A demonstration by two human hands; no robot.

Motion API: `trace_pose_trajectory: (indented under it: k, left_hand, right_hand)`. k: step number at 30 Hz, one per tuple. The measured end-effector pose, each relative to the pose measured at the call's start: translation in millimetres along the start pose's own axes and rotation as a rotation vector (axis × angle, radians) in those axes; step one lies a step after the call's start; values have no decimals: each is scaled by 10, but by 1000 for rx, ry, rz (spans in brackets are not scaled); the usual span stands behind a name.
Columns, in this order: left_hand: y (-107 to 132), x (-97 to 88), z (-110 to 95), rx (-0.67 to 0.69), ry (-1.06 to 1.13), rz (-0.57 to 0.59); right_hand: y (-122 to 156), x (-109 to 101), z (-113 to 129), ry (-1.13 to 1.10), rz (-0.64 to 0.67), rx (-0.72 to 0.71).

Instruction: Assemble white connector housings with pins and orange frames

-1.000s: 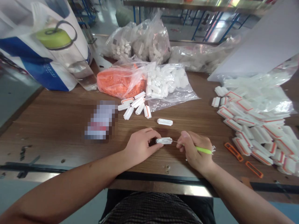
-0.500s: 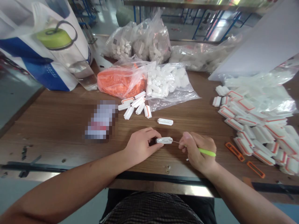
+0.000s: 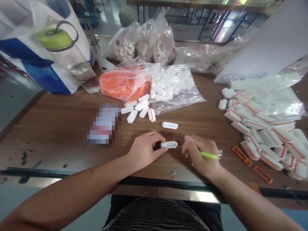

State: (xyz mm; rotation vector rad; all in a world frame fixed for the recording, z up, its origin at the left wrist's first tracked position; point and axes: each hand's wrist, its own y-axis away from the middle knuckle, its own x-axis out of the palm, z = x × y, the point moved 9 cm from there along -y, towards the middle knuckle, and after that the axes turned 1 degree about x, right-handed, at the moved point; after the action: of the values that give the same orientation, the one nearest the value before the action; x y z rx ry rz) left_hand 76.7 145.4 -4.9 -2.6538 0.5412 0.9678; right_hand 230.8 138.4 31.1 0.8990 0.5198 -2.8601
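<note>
A person's left hand (image 3: 145,150) is pinching a small white plastic part (image 3: 168,144) between thumb and fingers, while the right hand (image 3: 201,154) is closing around a green-handled pick (image 3: 209,155), its thin metal tip (image 3: 179,146) reaching the part's right end. A slip of that tip could be jabbing the left fingers or scratching the part, and a loosened pinch could be dropping the part onto the wooden table (image 3: 48,134). Just beyond the grip, a loose white piece (image 3: 169,125) is lying alone. Farther ahead, a clear bag (image 3: 173,86) is holding white pieces and another bag (image 3: 124,85) is holding orange pieces; right of the grip, orange-edged white pieces (image 3: 264,134) are lying heaped.
</note>
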Motion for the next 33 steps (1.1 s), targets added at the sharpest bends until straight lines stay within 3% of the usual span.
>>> trace_pose_trajectory:
  k: [3,10,16,25,33]
  left_hand:
    - [3,-2,1,-1,-9,-3]
    - [-1,1,5,2,2,0]
    - [-4,-9,-14,8,2,-8]
    - [-1,-7,-12,21,-5,-15]
    - [-3,-3,-6,9,-7,-9]
  right_hand:
    - [28,-43,-62,-26,-61,31]
    - [-4,25,9,35,20,-31]
    - [39,-69,-22,0,-79,-8]
    - [-7,21,8,22,-9,-42]
    - [35,-27,-54,5,-67,-11]
